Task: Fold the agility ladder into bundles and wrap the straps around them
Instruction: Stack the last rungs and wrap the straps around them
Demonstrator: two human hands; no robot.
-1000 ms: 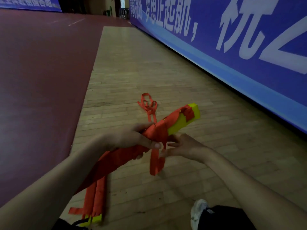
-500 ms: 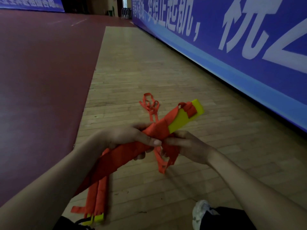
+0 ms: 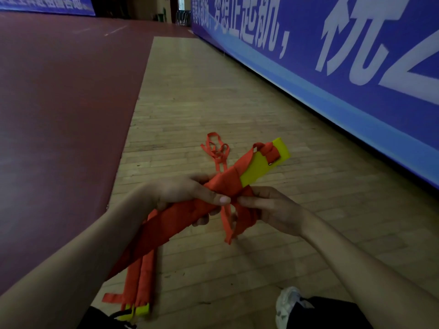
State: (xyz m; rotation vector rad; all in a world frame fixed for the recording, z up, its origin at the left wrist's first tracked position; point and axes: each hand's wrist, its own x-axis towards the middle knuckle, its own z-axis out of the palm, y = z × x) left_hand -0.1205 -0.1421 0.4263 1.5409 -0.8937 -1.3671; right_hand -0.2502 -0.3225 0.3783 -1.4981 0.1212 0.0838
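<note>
A bundle of yellow ladder rungs [image 3: 262, 168] wrapped in orange strap runs diagonally above the floor. My left hand [image 3: 183, 192] grips the bundle's wrapped middle, thumb on top. My right hand [image 3: 268, 208] holds the loose orange strap [image 3: 240, 219] just under the bundle, fingers curled round it; the strap's end hangs below. More strap trails away to a tangle [image 3: 217, 148] on the floor behind. A second wrapped bundle [image 3: 140, 286] lies on the floor under my left forearm.
I sit on a wooden plank floor [image 3: 213, 96]. A dark red court surface [image 3: 59, 91] spreads to the left. A blue banner wall [image 3: 344, 67] with white characters runs along the right. My white shoe [image 3: 287, 305] shows at the bottom.
My right hand has carried the loose strap from below the bundle up against its underside, tightening a turn. The bundle has tipped slightly and the view has shifted a little.
</note>
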